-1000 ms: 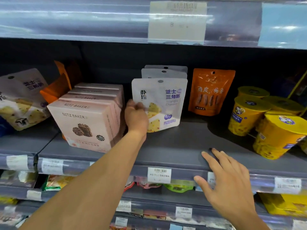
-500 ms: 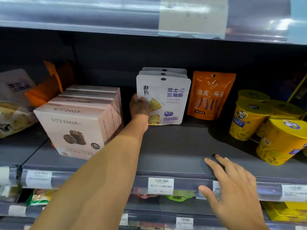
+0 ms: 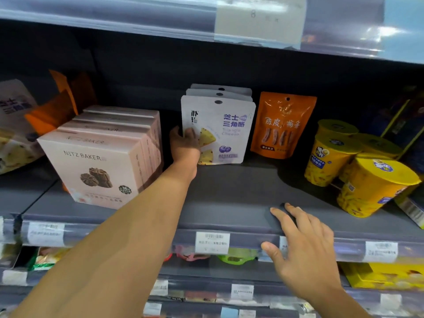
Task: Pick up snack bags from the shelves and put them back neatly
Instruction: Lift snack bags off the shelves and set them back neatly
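Observation:
A white triangle-cheese snack bag (image 3: 227,125) stands upright deep on the grey shelf (image 3: 229,198), the front one of three stacked one behind another. My left hand (image 3: 184,145) reaches far in and grips this front bag by its lower left edge, thumb across the printed face. My right hand (image 3: 305,246) rests flat on the shelf's front lip with fingers spread, holding nothing. An orange snack bag (image 3: 282,125) stands just right of the white bags.
Pink Nitz Baker boxes (image 3: 98,161) stand in a row left of my arm. Yellow tubs (image 3: 376,184) crowd the right end. Another white bag (image 3: 13,125) and orange packs (image 3: 55,106) lean at far left. The shelf above (image 3: 137,17) overhangs; lower shelves hold more goods.
My left hand has pushed the front white bag back until it stands close against the two behind it. My right hand stays on the shelf edge.

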